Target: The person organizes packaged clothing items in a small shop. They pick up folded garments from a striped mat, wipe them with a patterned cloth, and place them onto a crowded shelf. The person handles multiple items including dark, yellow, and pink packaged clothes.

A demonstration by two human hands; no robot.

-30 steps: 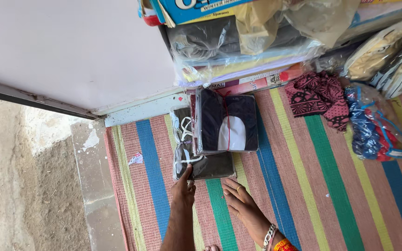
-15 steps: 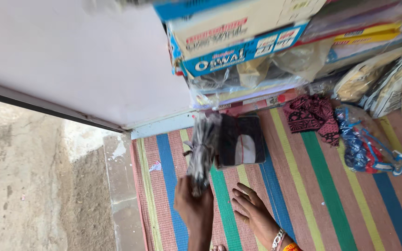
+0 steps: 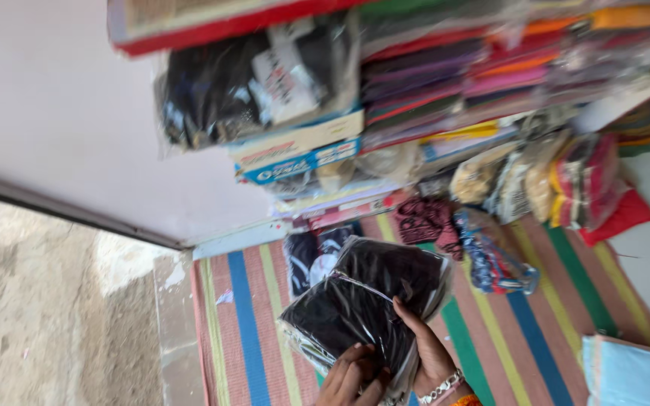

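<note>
Striped matting in red, green and blue covers the floor below a wall stacked with folded cloth and boxes. We hold a bundle of dark garments in clear plastic packets lifted off the mat, our left hand gripping its lower edge, fingers curled together, our right hand beneath, thumb pressed on top. Another dark packet lies on the mat just behind; loose patterned cloth sits near the shelves.

Glossy clear plastic wraps the dark cloth packets; the striped woven mat looks matt, the concrete floor rough.
</note>
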